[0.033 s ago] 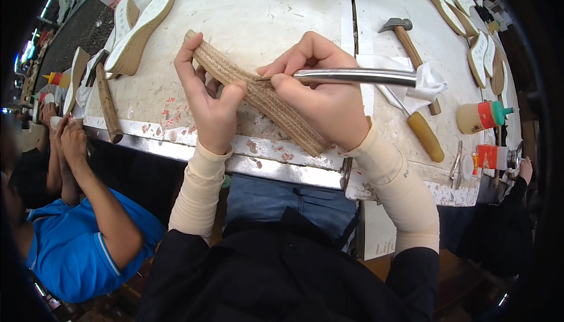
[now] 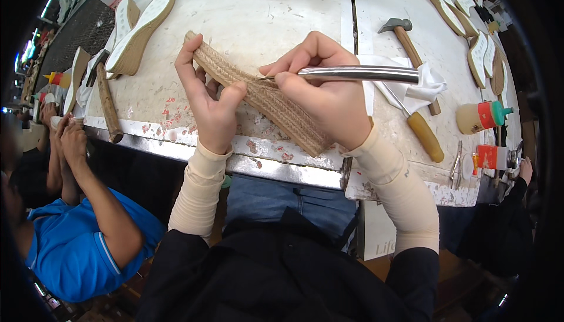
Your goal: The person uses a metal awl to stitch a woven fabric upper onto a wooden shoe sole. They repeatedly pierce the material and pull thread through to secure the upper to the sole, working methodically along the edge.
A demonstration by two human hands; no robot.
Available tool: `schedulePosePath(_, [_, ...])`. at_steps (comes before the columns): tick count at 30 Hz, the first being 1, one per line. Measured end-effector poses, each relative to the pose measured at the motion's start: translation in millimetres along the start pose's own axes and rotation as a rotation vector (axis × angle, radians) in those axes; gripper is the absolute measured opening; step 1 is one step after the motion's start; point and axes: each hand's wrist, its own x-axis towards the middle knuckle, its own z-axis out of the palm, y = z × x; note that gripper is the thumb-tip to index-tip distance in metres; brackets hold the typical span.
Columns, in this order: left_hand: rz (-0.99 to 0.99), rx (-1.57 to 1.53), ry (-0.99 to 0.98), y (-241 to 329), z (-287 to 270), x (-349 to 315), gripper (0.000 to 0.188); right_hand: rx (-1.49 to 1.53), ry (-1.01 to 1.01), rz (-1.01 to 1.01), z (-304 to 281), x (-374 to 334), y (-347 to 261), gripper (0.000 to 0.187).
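My left hand [image 2: 212, 101] is closed round a jute-braided wedge shoe sole [image 2: 271, 107], fingers behind it and thumb on its near side. The sole is tilted over the table, its braided side wall showing. In my right hand [image 2: 329, 96] is a slim metal tool [image 2: 364, 74] with a shiny silver handle and a thin dark point. Thumb and fingers pinch it near the point, which touches or nearly touches the braid's upper edge beside my left thumb. My right hand hides part of the sole's lower end.
On the white table [image 2: 235, 4] lie a hammer [image 2: 405, 40], a white cloth [image 2: 426, 84], a yellow-handled tool [image 2: 426, 137] and a glue bottle [image 2: 479, 116] to the right. Another hammer [image 2: 107, 101] and wedge soles [image 2: 141, 34] lie left. A person in blue [image 2: 94, 245] works at the left.
My right hand and the metal tool have shifted very slightly right, showing more of the thin point. My left hand and the sole are almost still.
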Motion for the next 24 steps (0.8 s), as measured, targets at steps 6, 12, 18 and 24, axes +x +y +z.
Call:
schedulePosePath(6, [-0.033, -0.137, -0.025, -2.7, -1.1, -4.0, 0.091, -0.179, -0.017, -0.040, -10.0, -7.7, -10.4, 0.015])
schedulePosePath(12, [0.102, 0.005, -0.065, -15.5, -3.1, 1.6, 0.095, -0.318, -0.075, -0.066, -6.4, -5.8, -4.9, 0.016])
schedulePosePath(18, [0.160, 0.104, -0.090, -20.3, -6.1, 0.7, 0.094, -0.407, -0.086, -0.180, -4.5, -9.7, -3.6, 0.018])
schedulePosePath(24, [0.146, 0.073, -0.088, -19.5, -5.2, 1.4, 0.092, -0.424, -0.099, -0.208, -3.8, -11.0, -5.2, 0.018])
